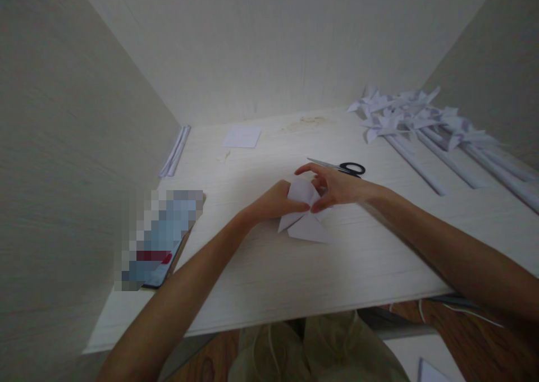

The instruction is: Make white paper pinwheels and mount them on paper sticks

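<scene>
A white paper pinwheel (306, 228), cut and partly folded, is held between my two hands above the middle of the table. My left hand (275, 201) grips it from the left, its thumb pressed near the centre of the paper. From the right, my right hand (330, 188) pinches at the same centre with thumb and fingers, the index finger curved over the top. Whether a small fastener sits under the fingertips is hidden. Just behind my right hand lies a pair of scissors (352, 169) with black handles, blades toward the left.
Several finished paper pinwheels (381, 123) on rolled paper sticks (419, 166) lie at the right. A square paper sheet (242, 137) rests at the back. Rolled paper sticks (176, 151) lie along the left wall. A phone (168, 239), its screen blurred, is at the left of the table (252, 281).
</scene>
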Demonstrator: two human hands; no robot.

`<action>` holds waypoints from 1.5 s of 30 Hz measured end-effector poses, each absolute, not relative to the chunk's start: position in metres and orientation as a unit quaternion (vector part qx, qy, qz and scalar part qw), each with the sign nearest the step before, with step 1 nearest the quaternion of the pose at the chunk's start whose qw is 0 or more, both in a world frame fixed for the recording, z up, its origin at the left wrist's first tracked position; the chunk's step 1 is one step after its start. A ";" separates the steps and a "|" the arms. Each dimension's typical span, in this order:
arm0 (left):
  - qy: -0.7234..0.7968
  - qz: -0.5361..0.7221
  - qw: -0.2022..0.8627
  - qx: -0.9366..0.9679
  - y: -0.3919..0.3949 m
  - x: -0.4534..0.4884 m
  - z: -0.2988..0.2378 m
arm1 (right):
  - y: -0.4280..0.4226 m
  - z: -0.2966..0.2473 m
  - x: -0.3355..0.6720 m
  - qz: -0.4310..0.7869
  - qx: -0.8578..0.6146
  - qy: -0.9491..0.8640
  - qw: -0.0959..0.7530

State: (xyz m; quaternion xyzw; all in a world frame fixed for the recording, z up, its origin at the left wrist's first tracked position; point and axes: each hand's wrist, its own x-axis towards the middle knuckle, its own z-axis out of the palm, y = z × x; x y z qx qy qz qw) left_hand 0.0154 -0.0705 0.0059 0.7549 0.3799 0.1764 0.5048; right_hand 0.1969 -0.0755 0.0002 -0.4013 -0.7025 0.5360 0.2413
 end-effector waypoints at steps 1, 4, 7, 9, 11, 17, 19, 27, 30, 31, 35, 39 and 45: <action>0.376 0.174 0.503 0.759 -0.070 0.015 0.006 | -0.076 0.000 0.197 0.536 -0.399 -0.703 0.242; 0.372 0.181 0.500 0.761 -0.070 0.014 0.006 | -0.076 0.000 0.197 0.536 -0.402 -0.702 0.242; 0.397 0.200 0.494 0.747 -0.069 0.014 0.007 | -0.076 0.000 0.196 0.499 -0.425 -0.707 0.266; 0.427 0.227 0.492 0.724 -0.068 0.015 0.006 | -0.076 0.002 0.195 0.423 -0.440 -0.729 0.311; 0.467 0.280 0.484 0.685 -0.066 0.015 0.004 | -0.077 0.004 0.193 0.314 -0.436 -0.755 0.377; 0.528 0.472 0.484 0.515 -0.062 0.017 -0.007 | -0.090 -0.001 0.186 0.034 -0.393 -0.800 0.452; 0.519 0.514 0.492 0.474 -0.063 0.018 -0.008 | -0.094 -0.008 0.183 -0.041 -0.366 -0.831 0.416; 0.515 0.547 0.506 0.424 -0.066 0.022 -0.007 | -0.095 -0.018 0.173 -0.153 -0.322 -0.847 0.395; 0.507 0.548 0.508 0.430 -0.067 0.023 -0.007 | -0.095 -0.018 0.175 -0.152 -0.289 -0.859 0.394; 0.507 0.546 0.507 0.433 -0.067 0.023 -0.006 | -0.095 -0.018 0.175 -0.154 -0.281 -0.863 0.390; 0.512 0.542 0.500 0.441 -0.067 0.023 -0.007 | -0.096 -0.018 0.176 -0.182 -0.269 -0.867 0.379; 0.511 0.544 0.500 0.441 -0.067 0.023 -0.008 | -0.096 -0.015 0.175 -0.212 -0.238 -0.859 0.400; 0.497 0.552 0.502 0.442 -0.068 0.023 -0.007 | -0.095 -0.015 0.175 -0.171 -0.267 -0.873 0.371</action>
